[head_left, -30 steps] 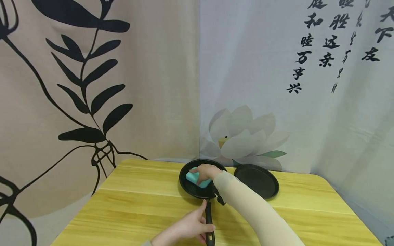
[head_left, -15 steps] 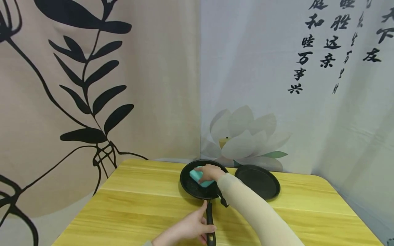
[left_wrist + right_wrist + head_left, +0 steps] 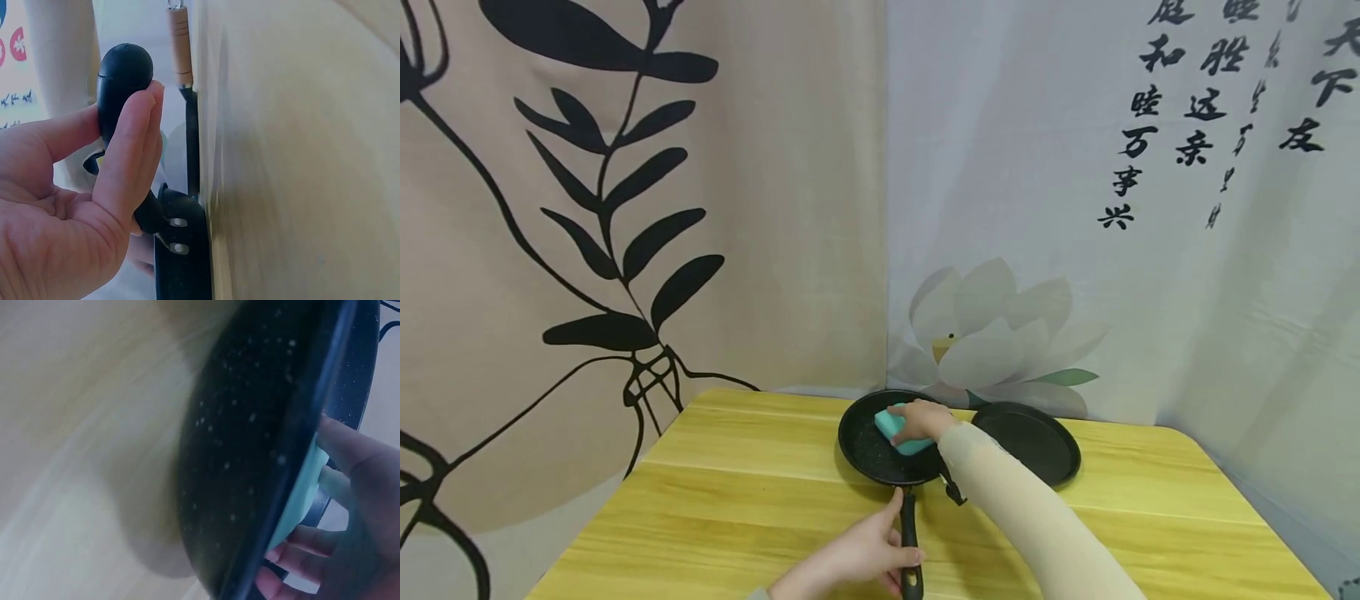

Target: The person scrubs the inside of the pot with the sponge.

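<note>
A black speckled frying pan (image 3: 859, 450) is at the back middle of the table, its handle (image 3: 909, 521) pointing toward me. My left hand (image 3: 877, 540) holds that handle, thumb stretched along it toward the pan. Close up in the left wrist view, the handle's rounded end (image 3: 125, 65) shows between thumb and fingers. Inside the pan, my right hand (image 3: 922, 419) grips a turquoise sponge (image 3: 890, 423) against the cooking surface. From the right wrist view, the fingers (image 3: 312, 539) curl around the sponge (image 3: 304, 497) behind the pan's near wall, which hides part of it.
To the right lies a flat black round pan (image 3: 1026, 442), partly behind my right sleeve (image 3: 1022, 508). A wooden handle (image 3: 180, 47) on a black bar shows in the left wrist view. The yellow wood-grain table (image 3: 737, 475) ends at a printed curtain (image 3: 805, 208).
My right hand has slid the sponge to the right across the inside of the frying pan. The left hand keeps its hold on the handle, and the pan stays nearly in place.
</note>
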Action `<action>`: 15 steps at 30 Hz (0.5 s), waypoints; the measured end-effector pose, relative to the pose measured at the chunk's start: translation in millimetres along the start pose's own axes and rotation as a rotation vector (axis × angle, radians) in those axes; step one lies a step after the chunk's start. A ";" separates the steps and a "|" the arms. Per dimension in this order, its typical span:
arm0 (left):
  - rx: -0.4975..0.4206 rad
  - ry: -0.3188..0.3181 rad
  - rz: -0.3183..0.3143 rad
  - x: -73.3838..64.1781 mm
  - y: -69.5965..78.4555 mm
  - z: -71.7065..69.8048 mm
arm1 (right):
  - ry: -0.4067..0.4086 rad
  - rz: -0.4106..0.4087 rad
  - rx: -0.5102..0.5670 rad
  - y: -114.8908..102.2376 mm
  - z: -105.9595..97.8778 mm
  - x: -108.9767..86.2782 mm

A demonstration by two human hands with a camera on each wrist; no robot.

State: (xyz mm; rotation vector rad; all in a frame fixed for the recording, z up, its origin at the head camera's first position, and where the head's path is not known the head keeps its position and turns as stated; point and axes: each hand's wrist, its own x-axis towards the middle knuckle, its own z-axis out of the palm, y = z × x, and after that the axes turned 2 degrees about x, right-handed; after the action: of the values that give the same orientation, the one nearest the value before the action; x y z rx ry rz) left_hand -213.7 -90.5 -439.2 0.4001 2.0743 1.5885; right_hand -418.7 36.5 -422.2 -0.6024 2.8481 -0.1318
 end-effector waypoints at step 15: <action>0.020 0.036 -0.003 1.0 0.8 1.7 | -0.010 0.018 -0.003 13.5 1.2 -10.2</action>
State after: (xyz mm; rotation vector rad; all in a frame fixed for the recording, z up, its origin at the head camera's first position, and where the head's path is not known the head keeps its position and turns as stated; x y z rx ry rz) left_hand -213.7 -88.4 -439.0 0.3779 2.1187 1.5853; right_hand -414.5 52.9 -423.2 -0.5757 2.8437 -0.1214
